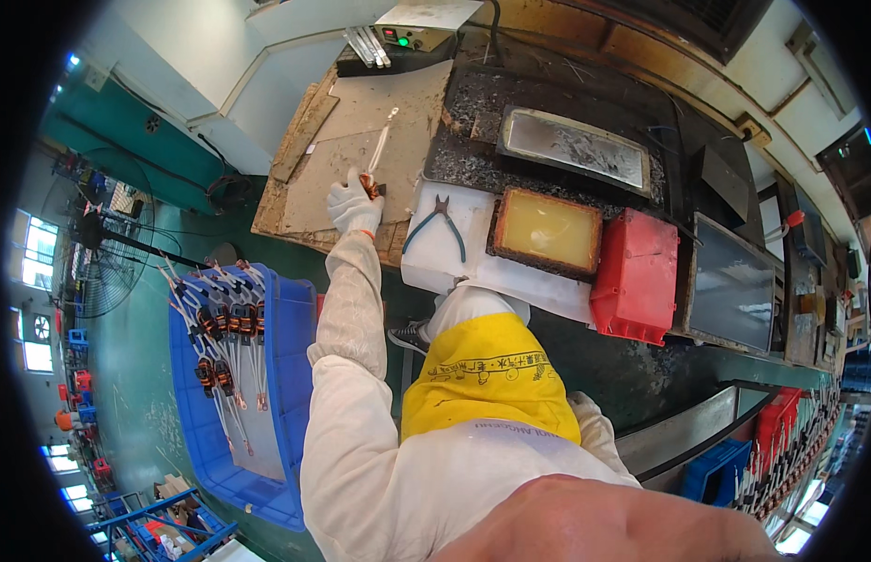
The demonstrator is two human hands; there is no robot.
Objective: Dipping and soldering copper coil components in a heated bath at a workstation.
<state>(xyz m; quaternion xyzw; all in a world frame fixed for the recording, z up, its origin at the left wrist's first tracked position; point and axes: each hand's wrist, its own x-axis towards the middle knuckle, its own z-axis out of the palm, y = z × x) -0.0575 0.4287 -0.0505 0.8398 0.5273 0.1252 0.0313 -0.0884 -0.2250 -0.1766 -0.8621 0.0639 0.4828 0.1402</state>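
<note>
The gloved left hand [354, 206] pinched a copper-wound coil [370, 185] over the near part of a brown board [346, 136], its white leads [383, 145] pointing away. The right hand was out of sight, so its state could not be told. Blue-handled cutting pliers [445, 221] lay rightward, beside a yellow-filled tray [498, 227]. Similar coils [238, 318] hung in a blue crate [297, 375].

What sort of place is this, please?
Most likely a factory workshop: I see a worn workbench, pliers, and a blue crate with many similar coils.
</note>
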